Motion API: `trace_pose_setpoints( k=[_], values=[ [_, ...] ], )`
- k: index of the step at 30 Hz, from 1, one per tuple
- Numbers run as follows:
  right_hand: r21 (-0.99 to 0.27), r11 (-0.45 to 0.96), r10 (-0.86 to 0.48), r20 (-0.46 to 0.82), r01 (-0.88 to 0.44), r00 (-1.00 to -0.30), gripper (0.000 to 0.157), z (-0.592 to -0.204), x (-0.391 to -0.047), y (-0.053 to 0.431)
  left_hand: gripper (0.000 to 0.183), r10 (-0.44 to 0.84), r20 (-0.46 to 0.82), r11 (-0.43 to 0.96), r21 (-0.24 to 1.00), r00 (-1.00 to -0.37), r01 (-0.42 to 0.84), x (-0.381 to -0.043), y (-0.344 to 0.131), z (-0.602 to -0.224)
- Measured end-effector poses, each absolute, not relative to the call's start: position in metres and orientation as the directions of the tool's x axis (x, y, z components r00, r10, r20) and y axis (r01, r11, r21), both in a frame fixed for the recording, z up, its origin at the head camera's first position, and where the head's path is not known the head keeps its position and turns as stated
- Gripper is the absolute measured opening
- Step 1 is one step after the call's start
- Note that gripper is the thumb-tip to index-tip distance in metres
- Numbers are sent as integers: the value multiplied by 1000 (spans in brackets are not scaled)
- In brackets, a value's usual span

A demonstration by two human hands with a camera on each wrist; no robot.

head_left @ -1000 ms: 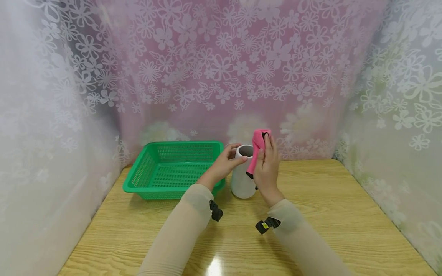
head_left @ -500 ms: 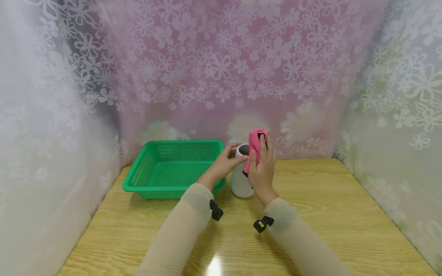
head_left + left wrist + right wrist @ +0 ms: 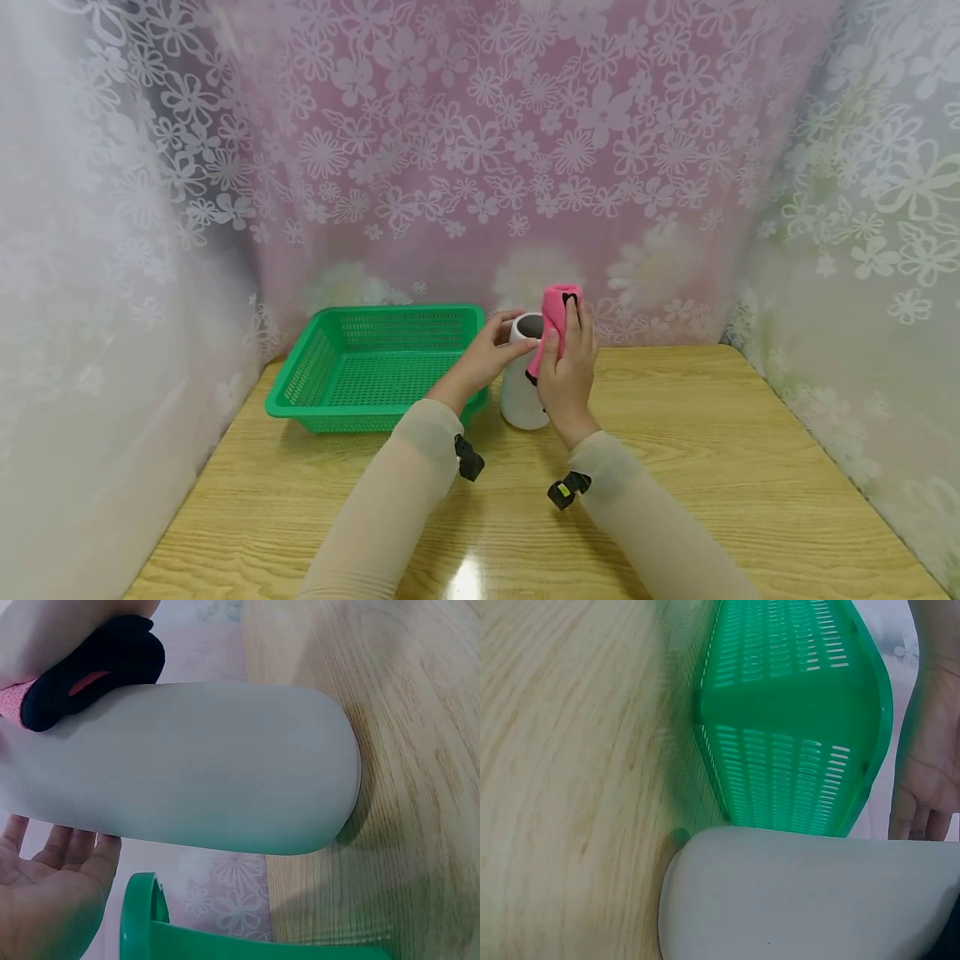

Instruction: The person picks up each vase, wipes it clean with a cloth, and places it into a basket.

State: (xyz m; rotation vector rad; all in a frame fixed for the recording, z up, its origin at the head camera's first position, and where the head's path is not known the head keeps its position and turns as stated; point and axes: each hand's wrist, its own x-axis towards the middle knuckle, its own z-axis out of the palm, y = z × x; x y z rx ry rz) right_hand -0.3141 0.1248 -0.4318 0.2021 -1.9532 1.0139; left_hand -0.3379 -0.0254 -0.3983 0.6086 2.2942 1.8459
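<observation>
A white vase (image 3: 520, 396) with a round open mouth stands upright on the table. My left hand (image 3: 482, 360) grips it near the top, thumb on the near side of the rim and fingers on the far side. In my right hand (image 3: 570, 375) is a pink cloth (image 3: 553, 317) with black edging, held with the thumb and long fingers against the vase's upper right side. The left wrist view shows the cloth's dark edge (image 3: 97, 671) lying along the vase wall. Part of the vase is hidden behind my right hand and the cloth.
A green plastic basket (image 3: 378, 414) with slotted walls sits just left of the vase, under my left forearm. The wood-grain table (image 3: 712, 450) reaches back to a flowered pink curtain (image 3: 420, 150), with pale curtains on both sides.
My right hand has moved left with the cloth, covering more of the vase's right side; in the last half second it shifts only slightly. My left hand keeps its place on the vase.
</observation>
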Motion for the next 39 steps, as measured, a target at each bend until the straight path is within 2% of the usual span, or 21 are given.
trace_pose_setpoints(
  k=[6, 14, 18, 30, 39],
  values=[
    [-622, 598, 257, 746, -505, -614, 53, -434, -312, 126, 70, 394, 154, 171, 956, -906, 236, -338, -25, -399],
    [-651, 551, 281, 734, -523, -618, 52, -436, -312, 128, 68, 387, 148, 169, 959, -910, 227, -338, -25, -398],
    [-691, 519, 294, 698, -504, -653, 51, -436, -310, 128, 67, 387, 152, 167, 958, -909, 231, -334, -25, -394],
    [-832, 417, 342, 517, -366, -784, 49, -453, -306, 133, 70, 386, 159, 165, 957, -909, 237, -338, -23, -400],
    [-883, 392, 356, 404, -258, -842, 48, -466, -302, 134, 73, 389, 153, 164, 959, -908, 232, -339, -25, -401]
  ],
)
